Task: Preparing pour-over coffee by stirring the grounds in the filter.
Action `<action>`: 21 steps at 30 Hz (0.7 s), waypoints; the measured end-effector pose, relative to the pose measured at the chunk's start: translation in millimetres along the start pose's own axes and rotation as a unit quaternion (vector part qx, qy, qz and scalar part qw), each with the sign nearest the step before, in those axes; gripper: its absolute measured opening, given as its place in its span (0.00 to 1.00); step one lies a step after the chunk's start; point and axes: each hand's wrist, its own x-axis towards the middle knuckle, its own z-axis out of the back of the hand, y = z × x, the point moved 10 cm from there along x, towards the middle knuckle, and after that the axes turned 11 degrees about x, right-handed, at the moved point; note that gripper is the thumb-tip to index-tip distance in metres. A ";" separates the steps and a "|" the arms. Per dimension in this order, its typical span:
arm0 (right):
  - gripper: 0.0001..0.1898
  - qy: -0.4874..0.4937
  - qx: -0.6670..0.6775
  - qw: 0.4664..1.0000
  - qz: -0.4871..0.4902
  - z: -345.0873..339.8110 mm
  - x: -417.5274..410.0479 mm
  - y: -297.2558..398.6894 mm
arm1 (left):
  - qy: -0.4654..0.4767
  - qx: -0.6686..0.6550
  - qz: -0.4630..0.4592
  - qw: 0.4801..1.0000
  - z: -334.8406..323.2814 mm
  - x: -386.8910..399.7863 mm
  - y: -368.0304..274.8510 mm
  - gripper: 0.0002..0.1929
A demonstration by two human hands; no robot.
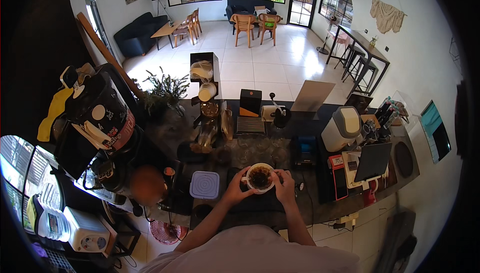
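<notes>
Before my chest, over the dark counter (210, 216), my two hands hold a white coffee dripper (253, 191) by its sides. Dark, wet coffee grounds (259, 179) lie in it, and brown residue marks the inner wall. A small handle sticks out on its left, where the fingers and thumb of my left hand (238, 188) wrap the side. My right hand (284, 186) pinches the right rim between thumb and fingers. What is under the dripper is hidden. Left of my left hand lies a square lavender lid or box (204, 185) with concentric rings.
Upturned glasses (258, 147) stand just beyond my hands. A hand grinder (280, 117) is behind them. To the right are a dark printer-like device (304, 152), a red-edged handset (340, 183) and a tablet on a stand (372, 162). A large grinder hopper (108, 111) rises at left.
</notes>
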 end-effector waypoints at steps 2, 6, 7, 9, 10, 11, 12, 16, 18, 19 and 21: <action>0.13 -0.039 0.045 0.997 -0.043 8.3 2.7 -24.1 | -0.003 0.000 -0.004 1.000 0.1 2.6 -1.1 0.56; 0.13 -0.047 0.189 0.978 -0.077 8.2 9.6 -41.6 | 0.000 -0.008 0.003 1.000 -1.0 4.5 2.1 0.55; 0.14 -0.046 0.207 0.973 -0.091 9.0 12.2 -43.4 | 0.007 -0.023 0.016 1.000 -1.4 4.9 4.6 0.54; 0.15 -0.056 0.237 0.966 -0.085 9.7 17.0 -49.0 | 0.008 -0.022 0.016 1.000 1.3 5.9 5.1 0.54; 0.15 -0.054 0.237 0.966 -0.084 9.8 18.3 -49.1 | 0.009 -0.022 0.014 1.000 0.9 6.4 5.2 0.54; 0.15 -0.059 0.255 0.960 -0.095 10.5 19.8 -51.8 | 0.007 -0.022 0.013 1.000 0.9 6.5 5.1 0.54; 0.16 -0.065 0.273 0.954 -0.107 9.8 20.3 -53.4 | 0.003 -0.018 0.007 1.000 1.5 5.6 4.4 0.54; 0.16 -0.070 0.298 0.944 -0.124 8.7 17.0 -54.2 | 0.004 -0.029 0.001 1.000 -2.2 -0.3 2.8 0.54; 0.17 -0.075 0.290 0.945 -0.129 9.2 15.6 -51.3 | 0.006 -0.021 0.008 1.000 -0.5 -2.5 0.9 0.54; 0.17 -0.080 0.283 0.947 -0.131 10.5 13.6 -50.2 | 0.008 -0.013 0.013 1.000 0.7 -3.8 -1.5 0.54; 0.17 -0.080 0.283 0.943 -0.152 11.2 10.5 -53.5 | 0.012 -0.010 0.013 1.000 -2.4 -4.5 6.2 0.54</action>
